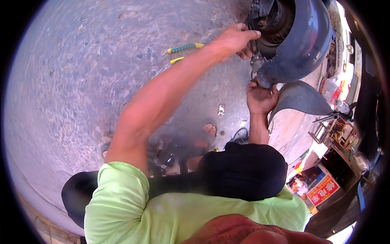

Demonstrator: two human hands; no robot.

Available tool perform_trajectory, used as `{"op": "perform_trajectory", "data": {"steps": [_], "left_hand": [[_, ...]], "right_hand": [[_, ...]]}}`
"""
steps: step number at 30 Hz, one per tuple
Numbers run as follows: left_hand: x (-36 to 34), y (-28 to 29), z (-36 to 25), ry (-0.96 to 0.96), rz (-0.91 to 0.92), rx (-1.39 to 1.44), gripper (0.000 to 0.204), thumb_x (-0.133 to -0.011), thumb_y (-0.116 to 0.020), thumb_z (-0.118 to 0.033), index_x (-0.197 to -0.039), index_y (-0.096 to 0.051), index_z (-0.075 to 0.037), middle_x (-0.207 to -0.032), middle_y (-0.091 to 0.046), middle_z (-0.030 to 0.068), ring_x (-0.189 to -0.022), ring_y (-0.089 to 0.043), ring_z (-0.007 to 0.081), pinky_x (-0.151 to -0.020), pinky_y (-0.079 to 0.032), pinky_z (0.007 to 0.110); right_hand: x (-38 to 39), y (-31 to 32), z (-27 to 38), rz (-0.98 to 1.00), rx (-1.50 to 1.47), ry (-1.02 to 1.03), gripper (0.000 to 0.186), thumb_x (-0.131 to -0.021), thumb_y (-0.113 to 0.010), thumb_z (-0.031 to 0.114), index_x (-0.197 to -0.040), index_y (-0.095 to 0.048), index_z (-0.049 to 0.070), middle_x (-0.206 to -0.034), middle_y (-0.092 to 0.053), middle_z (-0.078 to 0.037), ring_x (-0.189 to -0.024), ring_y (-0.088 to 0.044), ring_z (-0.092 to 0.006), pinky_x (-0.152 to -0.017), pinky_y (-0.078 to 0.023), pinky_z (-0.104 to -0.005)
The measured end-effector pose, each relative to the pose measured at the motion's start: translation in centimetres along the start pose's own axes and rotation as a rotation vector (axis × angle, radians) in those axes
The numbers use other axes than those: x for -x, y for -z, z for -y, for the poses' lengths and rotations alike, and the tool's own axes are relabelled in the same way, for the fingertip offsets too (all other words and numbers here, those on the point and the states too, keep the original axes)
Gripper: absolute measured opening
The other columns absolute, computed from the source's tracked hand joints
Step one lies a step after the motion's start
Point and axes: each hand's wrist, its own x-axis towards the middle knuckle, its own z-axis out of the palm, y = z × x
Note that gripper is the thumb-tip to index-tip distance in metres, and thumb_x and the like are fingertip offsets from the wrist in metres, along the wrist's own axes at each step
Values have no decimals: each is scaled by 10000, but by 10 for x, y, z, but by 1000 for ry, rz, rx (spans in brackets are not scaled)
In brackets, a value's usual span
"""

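A glossy dark grey mudguard [313, 36] curves over a dirty wheel hub [280, 28] at the upper right. My left hand [239, 40] reaches to the hub's left side, thumb and fingers closed around a thin black part beside a small metal bracket [256, 63]. Lower down, my right hand [262, 97] is turned palm up, its curled fingers gripping the mudguard's lower end. A dark flexible flap [300, 99] hangs right beside that hand. Behind my left forearm lie pliers [185, 48] with green and yellow handles, partly hidden by the arm.
Rough concrete ground [89, 81] spreads to the left. A small pale scrap [221, 110] lies on it, near a sandalled foot [210, 129] and a dark shoe [240, 136]. At the right are a red sign [323, 190], wooden furniture [345, 136] and parts of another vehicle [361, 160].
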Motion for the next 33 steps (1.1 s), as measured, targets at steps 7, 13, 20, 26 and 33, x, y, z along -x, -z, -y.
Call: {"op": "perform_trajectory", "data": {"steps": [7,13,20,26,33], "left_hand": [[1,-1,0,-11,40,-18,371,-932,-646,-310,-997,-576,49,-805,-659,136,-607,-667,195,-500,-542,308],[-2,-2,0,-45,28,-44,362,-922,-653,-307,-954,-582,46,-761,-656,127,-591,-667,194,-497,-542,307],[12,9,37,51,33,-197,371,-938,-622,-285,-980,-598,83,-764,-659,142,-587,-654,195,-496,-524,306],[26,57,76,58,-62,-503,453,-889,-648,-373,-1004,-601,63,-802,-667,173,-681,-693,254,-640,-542,383],[53,58,102,22,-42,-1217,524,-868,-613,-454,-1113,-592,9,-1042,-660,270,-1002,-628,444,-872,-482,515]], "right_hand": [[-2,-2,-3,6,1,-7,407,-836,-627,327,-1191,-617,129,-1165,-656,-42,-1012,-577,-199,-801,-434,-340],[-2,3,-3,27,0,-21,413,-836,-624,333,-1199,-611,136,-1172,-653,-34,-1012,-578,-194,-803,-439,-334],[-2,13,-3,87,-6,-23,387,-844,-616,311,-1189,-620,135,-1149,-664,-36,-1010,-580,-204,-810,-444,-337],[12,32,-9,-11,203,-14,338,-894,-616,280,-1183,-607,106,-1134,-674,-48,-1031,-599,-215,-826,-464,-350],[91,125,-18,-350,807,-233,293,-903,-648,164,-1174,-602,63,-1056,-684,-91,-892,-659,-185,-764,-493,-306]]}}
